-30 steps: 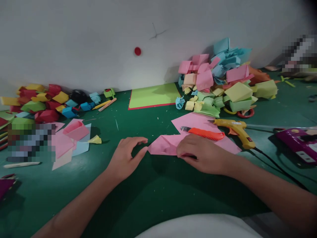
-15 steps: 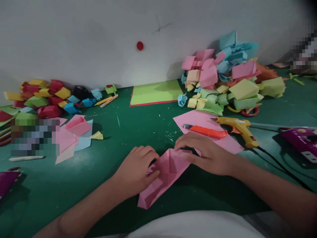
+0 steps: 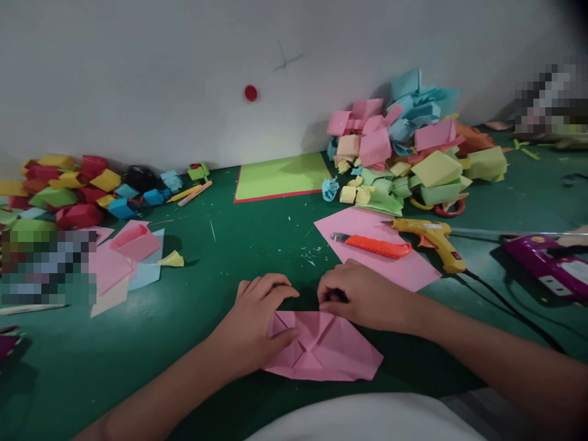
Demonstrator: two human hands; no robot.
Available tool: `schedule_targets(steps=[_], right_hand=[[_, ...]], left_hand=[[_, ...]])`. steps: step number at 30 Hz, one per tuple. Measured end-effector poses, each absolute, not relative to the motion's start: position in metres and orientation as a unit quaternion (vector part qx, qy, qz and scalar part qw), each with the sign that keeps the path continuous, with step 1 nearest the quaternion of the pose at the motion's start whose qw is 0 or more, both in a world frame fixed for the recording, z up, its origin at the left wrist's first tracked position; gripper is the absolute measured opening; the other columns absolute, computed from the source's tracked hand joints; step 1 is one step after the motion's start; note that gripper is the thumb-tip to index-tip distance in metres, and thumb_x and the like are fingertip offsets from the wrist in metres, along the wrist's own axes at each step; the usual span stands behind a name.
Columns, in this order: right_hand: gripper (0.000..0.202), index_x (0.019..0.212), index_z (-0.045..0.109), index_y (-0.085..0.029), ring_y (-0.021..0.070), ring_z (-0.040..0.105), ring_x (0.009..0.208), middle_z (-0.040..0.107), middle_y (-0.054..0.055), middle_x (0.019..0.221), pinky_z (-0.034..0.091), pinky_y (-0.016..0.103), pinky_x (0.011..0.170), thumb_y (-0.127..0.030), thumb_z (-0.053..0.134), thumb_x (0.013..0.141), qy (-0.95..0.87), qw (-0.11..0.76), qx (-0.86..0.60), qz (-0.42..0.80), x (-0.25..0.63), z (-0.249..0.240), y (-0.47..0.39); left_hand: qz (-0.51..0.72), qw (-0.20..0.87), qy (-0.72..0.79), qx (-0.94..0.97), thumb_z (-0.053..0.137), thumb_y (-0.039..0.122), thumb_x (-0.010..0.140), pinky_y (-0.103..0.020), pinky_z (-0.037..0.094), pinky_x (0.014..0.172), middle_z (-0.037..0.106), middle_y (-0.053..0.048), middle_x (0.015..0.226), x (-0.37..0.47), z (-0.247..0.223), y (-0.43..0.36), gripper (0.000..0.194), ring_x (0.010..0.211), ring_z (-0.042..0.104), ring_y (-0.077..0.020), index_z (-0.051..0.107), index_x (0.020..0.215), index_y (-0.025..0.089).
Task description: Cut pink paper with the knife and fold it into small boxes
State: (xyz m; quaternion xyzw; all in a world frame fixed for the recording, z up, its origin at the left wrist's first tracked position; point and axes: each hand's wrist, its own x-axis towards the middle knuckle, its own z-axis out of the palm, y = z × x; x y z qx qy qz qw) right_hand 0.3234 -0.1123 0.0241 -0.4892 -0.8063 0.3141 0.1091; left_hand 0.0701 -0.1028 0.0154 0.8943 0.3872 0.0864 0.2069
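Note:
A creased, partly folded sheet of pink paper (image 3: 328, 352) lies in front of me, its long straight edge facing away. My left hand (image 3: 257, 321) is at its left end, thumb pressed on top and fingers curved past the far edge. At the far edge, right of the middle, my right hand (image 3: 362, 297) has finger and thumb closed on the paper. Part of the sheet's left side is hidden under my left hand. Just beyond my right hand, an orange utility knife (image 3: 376, 245) rests on a flat pink sheet (image 3: 416, 272).
A yellow glue gun (image 3: 434, 236) with a black cord lies right, near a purple power strip (image 3: 544, 263). Folded paper pieces (image 3: 376, 147) heap against the wall; more colourful pieces (image 3: 87, 190) lie left. A green card (image 3: 282, 177) with red edging is at the back.
The pink paper has turned from a slant to lying crosswise, its far edge now level. My right hand has come down and closed at that edge. The view has shifted slightly right.

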Motion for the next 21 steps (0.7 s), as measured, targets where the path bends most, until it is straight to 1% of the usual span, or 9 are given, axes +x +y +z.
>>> schedule_targets(steps=[3,5,7,9,12,14,16,19,21], right_hand=[[0.008,0.092,0.071,-0.023,0.0187,0.059,0.083,0.071,0.000,0.087,0.036,0.033,0.075,-0.029,0.067,0.091,-0.809,0.129,-0.480,0.314,0.324,0.024,-0.116],[0.019,0.099,0.071,-0.023,0.0205,0.059,0.085,0.071,0.001,0.091,0.036,0.035,0.077,-0.037,0.073,0.087,-0.819,0.131,-0.470,0.303,0.324,0.023,-0.119],[0.027,0.099,0.070,-0.023,0.0219,0.058,0.088,0.070,0.001,0.093,0.035,0.036,0.078,-0.039,0.080,0.081,-0.832,0.124,-0.459,0.284,0.323,0.020,-0.121],[0.020,0.091,0.069,-0.022,0.0216,0.057,0.088,0.069,0.001,0.092,0.035,0.036,0.079,-0.033,0.081,0.080,-0.841,0.121,-0.451,0.271,0.321,0.017,-0.122],[0.009,0.086,0.068,-0.022,0.0198,0.057,0.086,0.068,-0.001,0.088,0.035,0.036,0.078,-0.026,0.076,0.085,-0.837,0.127,-0.456,0.274,0.320,0.015,-0.123],[0.015,0.093,0.068,-0.022,0.0203,0.058,0.088,0.069,0.000,0.093,0.035,0.036,0.079,-0.031,0.077,0.085,-0.833,0.132,-0.461,0.277,0.319,0.015,-0.125],[0.026,0.099,0.068,-0.022,0.0223,0.058,0.092,0.069,0.002,0.098,0.036,0.037,0.081,-0.038,0.080,0.082,-0.839,0.126,-0.456,0.269,0.318,0.015,-0.127],[0.028,0.096,0.069,-0.021,0.0243,0.057,0.093,0.068,0.003,0.099,0.036,0.039,0.080,-0.041,0.082,0.080,-0.857,0.109,-0.437,0.252,0.317,0.016,-0.130],[0.029,0.095,0.069,-0.020,0.0247,0.057,0.093,0.068,0.003,0.097,0.037,0.039,0.081,-0.042,0.082,0.080,-0.860,0.104,-0.429,0.256,0.316,0.016,-0.132]], left_hand=[[0.075,0.211,0.385,0.895,0.075,0.029,0.083,-0.043,0.038,0.094,0.059,-0.004,0.121,0.071,0.016,-0.104,0.032,0.113,0.057,-0.0268,0.066,0.113,0.027],[0.069,0.215,0.381,0.897,0.075,0.030,0.084,-0.043,0.037,0.093,0.059,-0.003,0.118,0.071,0.016,-0.104,0.024,0.110,0.057,-0.0261,0.066,0.105,0.026],[0.068,0.219,0.380,0.896,0.075,0.031,0.084,-0.042,0.037,0.092,0.059,-0.003,0.118,0.071,0.015,-0.104,0.020,0.109,0.057,-0.0256,0.065,0.099,0.024],[0.074,0.221,0.380,0.895,0.076,0.031,0.084,-0.041,0.037,0.092,0.058,-0.004,0.121,0.070,0.014,-0.104,0.023,0.110,0.056,-0.0259,0.063,0.102,0.024],[0.083,0.214,0.376,0.898,0.076,0.034,0.085,-0.042,0.037,0.095,0.055,-0.005,0.128,0.068,0.011,-0.103,0.035,0.117,0.053,-0.0275,0.061,0.116,0.026],[0.077,0.209,0.363,0.905,0.077,0.039,0.085,-0.043,0.036,0.096,0.054,-0.006,0.129,0.066,0.010,-0.103,0.040,0.118,0.053,-0.0281,0.061,0.119,0.028],[0.070,0.204,0.347,0.913,0.078,0.041,0.084,-0.042,0.035,0.094,0.055,-0.005,0.128,0.067,0.011,-0.104,0.035,0.115,0.054,-0.0274,0.064,0.113,0.027],[0.072,0.202,0.331,0.919,0.077,0.032,0.085,-0.039,0.034,0.090,0.058,-0.004,0.124,0.070,0.015,-0.109,0.019,0.108,0.057,-0.0239,0.065,0.096,0.023],[0.072,0.207,0.330,0.918,0.076,0.025,0.084,-0.038,0.035,0.088,0.060,-0.003,0.120,0.072,0.017,-0.110,0.017,0.104,0.058,-0.0220,0.063,0.095,0.021]])
